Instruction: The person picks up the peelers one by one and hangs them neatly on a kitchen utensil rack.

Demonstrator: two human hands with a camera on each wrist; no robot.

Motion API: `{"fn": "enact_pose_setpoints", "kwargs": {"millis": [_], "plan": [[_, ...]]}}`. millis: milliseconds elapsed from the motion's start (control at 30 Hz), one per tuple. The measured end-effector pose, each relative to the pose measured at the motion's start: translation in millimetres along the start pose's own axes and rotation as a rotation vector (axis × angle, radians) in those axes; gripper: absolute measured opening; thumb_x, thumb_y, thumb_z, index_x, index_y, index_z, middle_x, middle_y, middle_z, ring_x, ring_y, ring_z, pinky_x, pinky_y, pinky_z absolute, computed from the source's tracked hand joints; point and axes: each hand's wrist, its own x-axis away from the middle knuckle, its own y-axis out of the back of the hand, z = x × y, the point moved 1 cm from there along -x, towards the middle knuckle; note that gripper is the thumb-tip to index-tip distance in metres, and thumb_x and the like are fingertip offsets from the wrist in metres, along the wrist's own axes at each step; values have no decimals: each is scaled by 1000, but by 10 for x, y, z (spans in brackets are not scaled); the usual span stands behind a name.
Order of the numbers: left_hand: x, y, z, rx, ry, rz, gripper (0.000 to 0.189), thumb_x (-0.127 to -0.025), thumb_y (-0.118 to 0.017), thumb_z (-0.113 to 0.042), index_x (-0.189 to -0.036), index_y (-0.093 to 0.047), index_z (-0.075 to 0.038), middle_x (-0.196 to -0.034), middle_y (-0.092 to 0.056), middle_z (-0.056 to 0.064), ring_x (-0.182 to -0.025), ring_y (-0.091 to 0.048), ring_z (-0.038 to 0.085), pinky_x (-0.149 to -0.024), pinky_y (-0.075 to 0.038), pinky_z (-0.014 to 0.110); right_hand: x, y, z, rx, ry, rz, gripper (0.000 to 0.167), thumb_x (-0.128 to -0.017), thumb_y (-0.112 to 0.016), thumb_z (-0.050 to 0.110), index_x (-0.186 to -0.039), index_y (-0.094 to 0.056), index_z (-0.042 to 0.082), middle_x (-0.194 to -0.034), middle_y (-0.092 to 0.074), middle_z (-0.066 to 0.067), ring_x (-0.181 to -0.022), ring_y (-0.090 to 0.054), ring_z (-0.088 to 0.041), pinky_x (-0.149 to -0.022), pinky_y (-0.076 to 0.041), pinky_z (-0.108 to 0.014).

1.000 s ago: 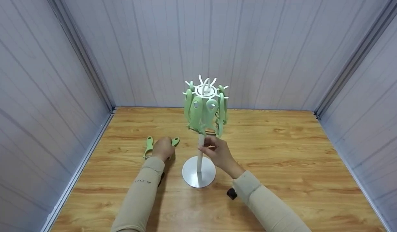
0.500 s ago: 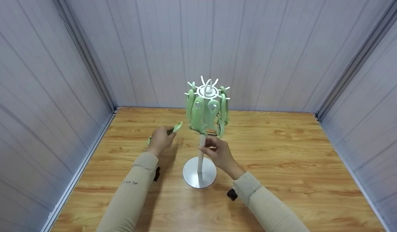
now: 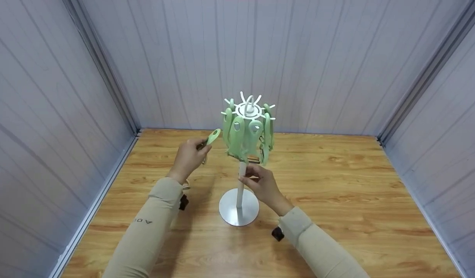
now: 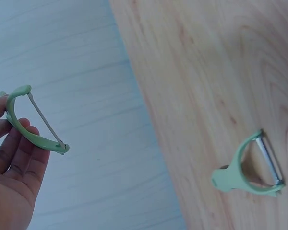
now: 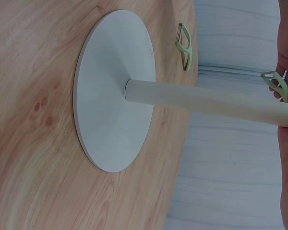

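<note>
A green Y-shaped peeler [image 3: 214,136] is held up off the table by my left hand [image 3: 190,157], its hanging-hole end pointing toward the rack. In the left wrist view the fingers grip this peeler [image 4: 36,138] near its bladed head. My right hand [image 3: 265,187] pinches the white pole [image 3: 239,195] of an upright display rack between thumb and fingers. Several green peelers [image 3: 236,135] hang around the rack's spoked top [image 3: 249,111]. Another peeler [image 4: 230,178] lies on the table, mostly hidden behind my left wrist in the head view.
The rack's round base [image 3: 249,216] stands flat on the wooden table [image 3: 337,193]. Pale panel walls [image 3: 318,58] enclose the table at the back and both sides. A dark wrist device [image 3: 278,233] shows under the right sleeve.
My left hand has lifted the peeler off the table and carried it up and away from me, closer to the hanging peelers. The right hand stays on the pole.
</note>
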Motion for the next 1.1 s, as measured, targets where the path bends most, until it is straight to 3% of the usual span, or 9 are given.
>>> {"fn": "enact_pose_setpoints", "kwargs": {"millis": [233, 500, 767, 1000, 1100], "plan": [[-16, 89, -127, 21, -51, -34, 33, -103, -74, -9, -134, -74, 3, -116, -79, 23, -95, -74, 30, -83, -61, 43, -1, 9, 8, 23, -4, 8, 17, -101, -75, 1, -116, -77, -4, -106, -79, -21, -99, -77, -26, -83, -65, -28], [-25, 219, -324, 45, -108, -85, 33, -102, -76, -9, -132, -74, 5, -114, -78, 24, -101, -75, 35, -91, -63, 48, 3, 7, 0, 14, 12, 9, 16, -101, -74, 0, -115, -79, -5, -105, -80, -22, -98, -77, -20, -83, -66, -29], [-42, 336, -487, 87, -183, -132, 31, -100, -79, -7, -129, -76, 5, -108, -79, 23, -95, -74, 33, -82, -58, 22, 6, -12, -21, 1, 15, 34, 20, -103, -72, 2, -121, -77, -5, -112, -80, -24, -104, -80, -34, -88, -66, -30], [-66, 421, -618, 134, -220, -143, 32, -100, -78, -7, -130, -76, 3, -115, -79, 22, -102, -75, 34, -90, -62, 30, -1, -3, -4, 24, 57, 55, 20, -103, -73, 4, -121, -76, -6, -111, -82, -20, -103, -80, -38, -87, -66, -29], [-85, 452, -673, 166, -235, -150, 32, -100, -79, -7, -130, -76, 3, -115, -79, 22, -102, -76, 35, -90, -61, 24, -2, -4, -12, 36, 69, 52, 20, -103, -72, 4, -120, -77, -6, -110, -81, -22, -102, -81, -38, -86, -66, -30]]}}
